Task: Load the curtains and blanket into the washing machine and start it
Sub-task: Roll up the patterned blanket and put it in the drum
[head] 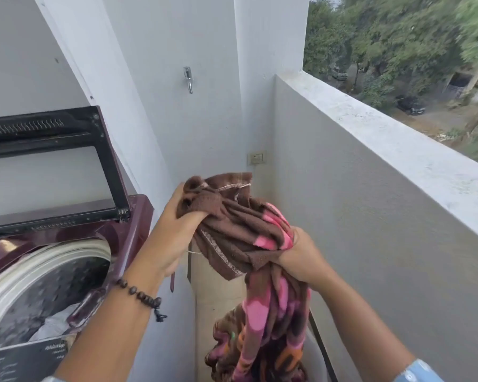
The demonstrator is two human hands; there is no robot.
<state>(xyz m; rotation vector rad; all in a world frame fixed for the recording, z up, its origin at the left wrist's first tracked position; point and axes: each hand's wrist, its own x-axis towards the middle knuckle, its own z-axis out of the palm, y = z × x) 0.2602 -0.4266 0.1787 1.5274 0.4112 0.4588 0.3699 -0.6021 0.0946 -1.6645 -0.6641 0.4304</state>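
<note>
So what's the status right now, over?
Both hands gripping the blanket: left hand high, right hand lower. Washing machine lid up, some laundry inside. Nothing blocking the drum.

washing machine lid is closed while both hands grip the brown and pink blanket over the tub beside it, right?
Not quite: the head view shows the washing machine lid raised open, not closed. The rest holds: the left hand and right hand both grip the brown and pink blanket beside it.
</note>
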